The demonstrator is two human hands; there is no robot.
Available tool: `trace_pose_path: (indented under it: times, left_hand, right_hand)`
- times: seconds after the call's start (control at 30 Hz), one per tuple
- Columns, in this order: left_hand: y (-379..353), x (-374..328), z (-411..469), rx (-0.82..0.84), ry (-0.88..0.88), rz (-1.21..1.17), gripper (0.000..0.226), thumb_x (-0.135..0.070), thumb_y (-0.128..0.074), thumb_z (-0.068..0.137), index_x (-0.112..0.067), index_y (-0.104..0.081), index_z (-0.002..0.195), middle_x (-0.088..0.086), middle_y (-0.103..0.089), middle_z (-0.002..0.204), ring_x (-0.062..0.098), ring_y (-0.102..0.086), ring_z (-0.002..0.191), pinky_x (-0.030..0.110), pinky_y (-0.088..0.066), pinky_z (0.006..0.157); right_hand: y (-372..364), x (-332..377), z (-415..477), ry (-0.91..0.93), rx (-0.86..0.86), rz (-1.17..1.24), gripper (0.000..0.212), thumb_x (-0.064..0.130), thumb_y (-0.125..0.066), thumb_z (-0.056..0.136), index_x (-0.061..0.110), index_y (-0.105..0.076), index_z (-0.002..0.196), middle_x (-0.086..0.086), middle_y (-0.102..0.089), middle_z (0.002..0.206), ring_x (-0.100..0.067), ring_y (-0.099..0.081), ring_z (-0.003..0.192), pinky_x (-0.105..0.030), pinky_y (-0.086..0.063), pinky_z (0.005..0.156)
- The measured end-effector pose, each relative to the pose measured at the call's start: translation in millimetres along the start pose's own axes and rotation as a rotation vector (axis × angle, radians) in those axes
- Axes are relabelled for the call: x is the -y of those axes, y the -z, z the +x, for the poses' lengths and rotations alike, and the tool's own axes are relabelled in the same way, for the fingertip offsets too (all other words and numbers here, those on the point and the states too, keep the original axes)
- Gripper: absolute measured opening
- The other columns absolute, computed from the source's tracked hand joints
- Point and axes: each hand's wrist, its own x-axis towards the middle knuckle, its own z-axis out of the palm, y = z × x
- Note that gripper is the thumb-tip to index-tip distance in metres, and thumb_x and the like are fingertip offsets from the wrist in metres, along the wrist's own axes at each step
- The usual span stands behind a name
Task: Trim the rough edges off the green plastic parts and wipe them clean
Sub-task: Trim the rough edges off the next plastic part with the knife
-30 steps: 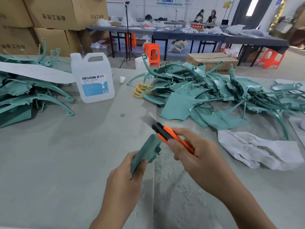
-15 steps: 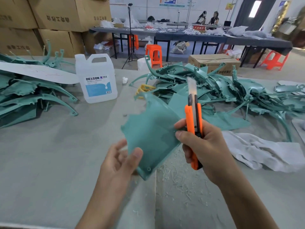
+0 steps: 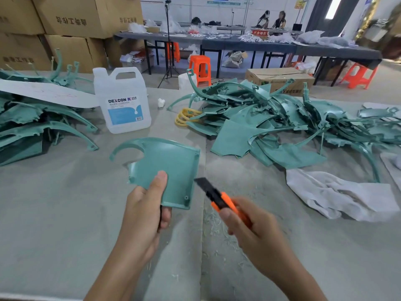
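My left hand [image 3: 144,211] pinches a flat green plastic part [image 3: 169,166] by its lower edge, thumb on its face, holding it up above the table. The part has a curved arm sweeping to the left. My right hand [image 3: 253,231] grips an orange utility knife [image 3: 219,198], its dark blade tip close to the part's right edge; whether it touches is unclear. A pile of green parts [image 3: 271,120] lies at the right, another pile [image 3: 32,122] at the left. A white cloth [image 3: 338,196] lies crumpled at the right.
A white DEXCON jug [image 3: 122,101] stands behind the held part. A yellow coil [image 3: 184,116] lies by the right pile. Plastic shavings [image 3: 214,227] litter the grey table below my hands. Cardboard boxes [image 3: 76,20] are stacked at the back left.
My left hand turned the part so its broad face looks up at me. My right hand tipped the knife from upright down to the part's right edge.
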Motion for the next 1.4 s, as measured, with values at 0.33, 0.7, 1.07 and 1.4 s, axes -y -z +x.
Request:
trace_pose_path:
  times: [0.33,0.7,1.07,1.4]
  left_hand:
    - [-3,-5,-3,0.054,0.030,-0.052,0.033,-0.035,-0.056,0.099,-0.016,-0.046,0.074,-0.003,-0.027,0.043,0.008,-0.022,0.032,0.014,-0.018,0.035]
    - [10,-15,-9,0.184,-0.113,0.194,0.045,-0.062,-0.064,0.075,-0.025,-0.055,0.052,0.001,-0.034,0.043,0.013,-0.026,0.035,0.017,-0.022,0.039]
    - [6,-16,-6,0.021,-0.305,0.422,0.054,-0.055,-0.050,0.090,-0.020,-0.050,0.049,0.000,-0.039,0.036,0.010,-0.033,0.032,0.015,-0.026,0.038]
    - [15,-32,-29,0.228,-0.308,0.459,0.060,-0.067,-0.053,0.084,-0.019,-0.048,0.050,0.000,-0.038,0.036,0.011,-0.032,0.032,0.012,-0.025,0.040]
  right_hand:
    - [0,-2,-3,0.074,0.085,-0.154,0.043,0.078,-0.040,0.092,0.045,-0.061,0.110,0.004,-0.058,0.071,-0.007,-0.048,0.054,-0.025,-0.037,0.051]
    - [31,-23,64,-0.044,-0.169,-0.372,0.027,0.061,-0.044,0.100,0.038,-0.054,0.089,-0.004,-0.060,0.066,-0.006,-0.049,0.048,-0.035,-0.043,0.048]
    - [0,-15,1,0.164,0.088,-0.189,0.032,0.065,-0.046,0.099,0.037,-0.062,0.103,0.015,-0.055,0.067,-0.005,-0.046,0.054,-0.016,-0.032,0.050]
    - [24,-27,88,0.020,-0.142,-0.439,0.030,0.053,-0.048,0.101,0.026,-0.059,0.095,0.003,-0.054,0.059,-0.015,-0.049,0.049,-0.039,-0.041,0.049]
